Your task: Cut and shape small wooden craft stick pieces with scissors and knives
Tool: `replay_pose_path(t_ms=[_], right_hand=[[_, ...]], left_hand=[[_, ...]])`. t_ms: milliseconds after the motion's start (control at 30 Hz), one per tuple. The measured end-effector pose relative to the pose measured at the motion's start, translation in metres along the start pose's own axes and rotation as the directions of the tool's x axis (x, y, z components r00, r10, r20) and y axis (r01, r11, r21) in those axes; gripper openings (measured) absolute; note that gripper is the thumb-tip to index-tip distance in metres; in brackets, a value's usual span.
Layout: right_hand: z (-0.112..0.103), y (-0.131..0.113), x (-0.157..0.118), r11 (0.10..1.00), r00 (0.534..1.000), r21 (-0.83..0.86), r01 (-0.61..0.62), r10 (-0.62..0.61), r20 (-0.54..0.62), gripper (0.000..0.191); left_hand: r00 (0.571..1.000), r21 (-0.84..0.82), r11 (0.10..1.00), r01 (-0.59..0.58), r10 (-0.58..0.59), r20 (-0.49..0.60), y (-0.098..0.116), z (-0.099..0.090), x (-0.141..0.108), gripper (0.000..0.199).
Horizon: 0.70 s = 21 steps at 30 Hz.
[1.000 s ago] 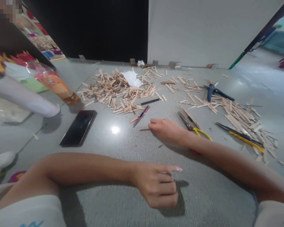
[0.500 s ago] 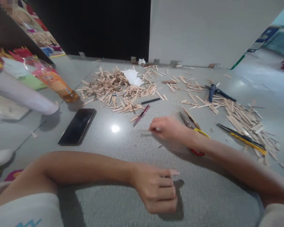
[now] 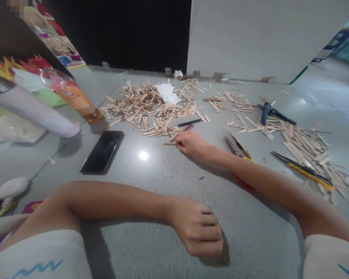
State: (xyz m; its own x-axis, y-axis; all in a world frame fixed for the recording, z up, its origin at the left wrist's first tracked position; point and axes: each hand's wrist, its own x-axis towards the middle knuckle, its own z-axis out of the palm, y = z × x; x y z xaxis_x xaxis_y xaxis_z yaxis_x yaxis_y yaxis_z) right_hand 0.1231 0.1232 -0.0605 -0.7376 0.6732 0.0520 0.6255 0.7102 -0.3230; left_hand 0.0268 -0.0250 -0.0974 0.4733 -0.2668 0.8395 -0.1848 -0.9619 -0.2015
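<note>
My right hand is closed low over the floor, just in front of the big heap of wooden sticks. A thin wooden stick pokes out to the left of its pinched fingertips. Partly behind this hand lies a slim dark-red tool, with a black pen-like tool just beyond it. My left hand rests as a fist on the floor, knuckles up; its inside is hidden. Under my right forearm are scissors with yellow and red handles, mostly covered.
To the left lie a black phone, a bottle with orange liquid and a pale tube. On the right are a yellow-black cutter, blue-handled pliers and more sticks. A black and white panel stands behind.
My right hand has moved a little left and away from me, up to the dark-red tool, which it now partly covers. My left index finger, stretched out before, has curled into the fist.
</note>
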Motion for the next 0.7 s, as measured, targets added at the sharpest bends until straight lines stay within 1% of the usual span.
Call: replay_pose_path(t_ms=[100,167,200,267,333,367,433,467,500,533,600,700], right_hand=[[-0.009,0.025,0.023,0.996,0.994,-0.03,-0.088,0.086,-0.062,0.026],[-0.013,0.027,0.029,0.993,0.991,-0.039,-0.114,0.111,-0.081,0.028],[-0.014,0.023,0.029,0.993,0.991,-0.04,-0.109,0.106,-0.083,0.029],[-0.013,0.003,0.024,0.998,0.996,-0.03,-0.054,0.052,-0.068,0.03],[-0.007,-0.028,0.017,0.997,0.997,0.008,0.075,-0.075,-0.014,0.029],[-0.002,-0.044,0.013,0.988,0.988,0.039,0.151,-0.152,0.026,0.025],[0.009,-0.073,0.008,0.953,0.949,0.108,0.282,-0.294,0.111,0.016],[0.015,-0.084,0.007,0.934,0.923,0.135,0.332,-0.351,0.158,0.015],[0.021,-0.091,0.008,0.929,0.914,0.141,0.342,-0.363,0.18,0.016],[0.025,-0.095,0.009,0.934,0.917,0.134,0.332,-0.353,0.188,0.016],[0.028,-0.091,0.018,0.961,0.947,0.09,0.26,-0.273,0.172,0.019],[0.019,-0.064,0.038,0.995,0.988,0.015,0.102,-0.103,0.111,0.022]], left_hand=[[1.0,0.002,1.0,0.009,-0.009,-0.028,0.0,0.001,0.001,0.028],[0.999,-0.01,1.0,0.001,-0.001,-0.034,-0.001,0.001,0.001,0.027],[0.999,-0.015,1.0,-0.003,0.003,-0.037,-0.001,0.001,0.001,0.026],[0.999,-0.022,1.0,-0.006,0.005,-0.041,-0.001,0.001,0.001,0.025],[0.999,-0.029,0.999,-0.015,0.014,-0.044,-0.001,0.001,0.001,0.025],[0.999,-0.03,0.999,-0.026,0.024,-0.043,-0.001,0.001,0.0,0.024],[0.998,-0.033,0.998,-0.049,0.047,-0.045,0.0,0.001,0.0,0.023],[0.998,-0.033,0.998,-0.054,0.053,-0.044,0.0,0.001,0.0,0.022],[0.998,-0.034,0.998,-0.053,0.052,-0.041,0.0,0.001,-0.001,0.021],[0.998,-0.035,0.998,-0.05,0.049,-0.041,0.0,0.001,-0.001,0.021],[0.998,-0.033,0.998,-0.046,0.045,-0.044,0.001,0.001,-0.001,0.02],[0.997,-0.026,0.998,-0.058,0.057,-0.048,0.0,0.002,-0.002,0.02]])
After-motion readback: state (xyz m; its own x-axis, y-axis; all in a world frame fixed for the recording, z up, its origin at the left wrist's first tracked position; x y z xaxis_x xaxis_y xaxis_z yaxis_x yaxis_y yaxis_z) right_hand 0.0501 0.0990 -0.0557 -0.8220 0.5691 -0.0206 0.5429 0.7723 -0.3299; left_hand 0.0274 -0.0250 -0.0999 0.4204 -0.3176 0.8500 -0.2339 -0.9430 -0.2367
